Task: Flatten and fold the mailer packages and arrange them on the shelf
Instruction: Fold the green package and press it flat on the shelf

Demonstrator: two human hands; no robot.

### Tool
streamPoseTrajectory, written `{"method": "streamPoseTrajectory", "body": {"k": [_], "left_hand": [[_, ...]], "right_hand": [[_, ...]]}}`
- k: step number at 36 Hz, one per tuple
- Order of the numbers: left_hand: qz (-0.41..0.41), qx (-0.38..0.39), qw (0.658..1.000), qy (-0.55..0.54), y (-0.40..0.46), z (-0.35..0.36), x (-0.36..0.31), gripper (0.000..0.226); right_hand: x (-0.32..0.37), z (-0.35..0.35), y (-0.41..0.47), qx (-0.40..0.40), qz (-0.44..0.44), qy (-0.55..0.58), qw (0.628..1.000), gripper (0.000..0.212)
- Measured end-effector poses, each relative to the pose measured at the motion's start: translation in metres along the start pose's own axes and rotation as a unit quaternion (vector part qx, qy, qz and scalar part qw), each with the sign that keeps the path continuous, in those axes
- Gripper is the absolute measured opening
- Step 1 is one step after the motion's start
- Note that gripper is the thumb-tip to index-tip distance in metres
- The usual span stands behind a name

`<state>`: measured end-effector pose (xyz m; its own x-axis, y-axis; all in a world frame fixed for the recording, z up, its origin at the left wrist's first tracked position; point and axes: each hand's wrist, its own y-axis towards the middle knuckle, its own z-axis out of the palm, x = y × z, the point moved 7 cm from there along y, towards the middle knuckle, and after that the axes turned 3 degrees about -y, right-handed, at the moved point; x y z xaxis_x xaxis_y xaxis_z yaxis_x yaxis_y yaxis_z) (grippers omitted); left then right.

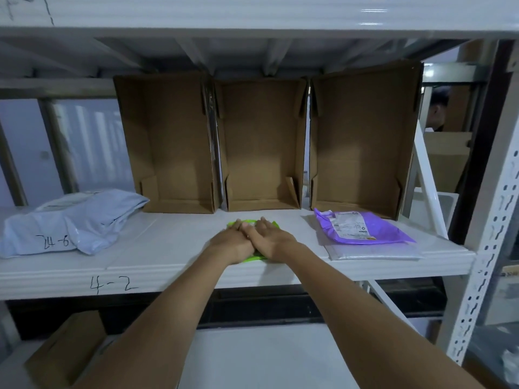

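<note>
Left hand (234,242) & right hand (271,240), fingers flat, press green mailer (252,258) at shelf (168,248) front edge, mid. Risk: slick plastic springs back or slides off edge w/ uneven pressure.

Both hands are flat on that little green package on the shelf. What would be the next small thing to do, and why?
Probably fold it over. Both the left hand and the right hand press the green mailer flat on the shelf, so flattening looks about done; the purple mailer already lies flat to the right.

Head camera faces the shelf (168,248) closely, angled downward.
</note>
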<state>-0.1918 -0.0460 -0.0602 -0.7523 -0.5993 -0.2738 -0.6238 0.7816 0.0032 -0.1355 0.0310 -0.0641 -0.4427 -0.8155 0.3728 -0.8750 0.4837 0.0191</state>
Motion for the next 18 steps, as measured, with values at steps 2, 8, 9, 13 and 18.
{"method": "streamPoseTrajectory", "body": {"k": [2,8,9,13,18], "left_hand": [[0.011,0.003,1.0,-0.006,-0.002,0.0,0.001,0.056],[0.033,-0.016,0.999,-0.004,0.002,0.004,0.004,0.052],[0.031,-0.015,0.999,-0.004,0.003,0.005,0.005,0.051],[0.032,-0.019,0.999,-0.012,0.003,0.005,0.006,0.054],[0.015,-0.015,1.0,-0.013,0.012,0.009,0.013,0.057]], "right_hand": [[-0.001,0.001,0.0,0.014,-0.001,-0.014,1.0,0.085],[0.0,0.0,-0.004,-0.008,-0.015,-0.042,0.999,0.082],[-0.001,0.0,-0.003,-0.01,-0.016,-0.046,0.999,0.082],[0.0,0.001,-0.002,-0.014,-0.026,-0.068,0.997,0.081],[-0.004,0.004,0.007,-0.014,-0.033,-0.083,0.996,0.081]]}}
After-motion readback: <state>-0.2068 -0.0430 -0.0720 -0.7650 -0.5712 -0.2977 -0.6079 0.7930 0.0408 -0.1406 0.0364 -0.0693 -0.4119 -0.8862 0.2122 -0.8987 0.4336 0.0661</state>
